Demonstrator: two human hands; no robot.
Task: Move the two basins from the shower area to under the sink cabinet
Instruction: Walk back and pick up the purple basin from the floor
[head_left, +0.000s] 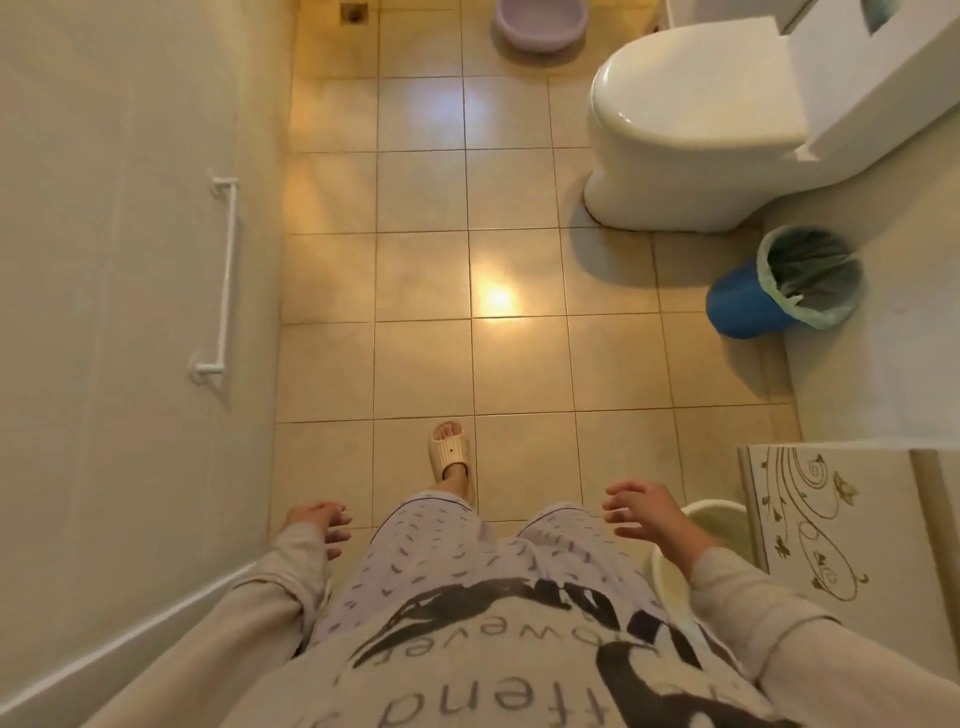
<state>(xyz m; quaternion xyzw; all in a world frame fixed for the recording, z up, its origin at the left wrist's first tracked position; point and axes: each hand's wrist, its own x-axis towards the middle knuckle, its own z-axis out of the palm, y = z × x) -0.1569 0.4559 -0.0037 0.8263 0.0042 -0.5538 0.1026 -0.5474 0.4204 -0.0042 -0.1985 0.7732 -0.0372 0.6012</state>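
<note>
Basins sit at opposite ends of the head view: a lilac basin (540, 23) rests on the tiled floor (421, 275) at the far end, near a floor drain (355, 11), its far rim cut off by the top edge of the frame. A pale cream basin (714, 525) lies on the floor at the near right, just beside the sink cabinet (831, 525) with its gold swirl pattern; much of it is hidden behind the right hand (649, 512) and its sleeve. Whether it stands under the cabinet cannot be told. Both hands are empty, fingers spread apart; the left hand (319, 522) hangs near the wall. One foot in a pale slipper (450, 451) shows; the other is hidden by the patterned trousers. Print on the shirt reads upside down and is cut off: fragments like "weve" and "ftend" are legible. The toilet (691, 130) stands right of the floor, a blue lined bin (784, 280) beside it.
</note>
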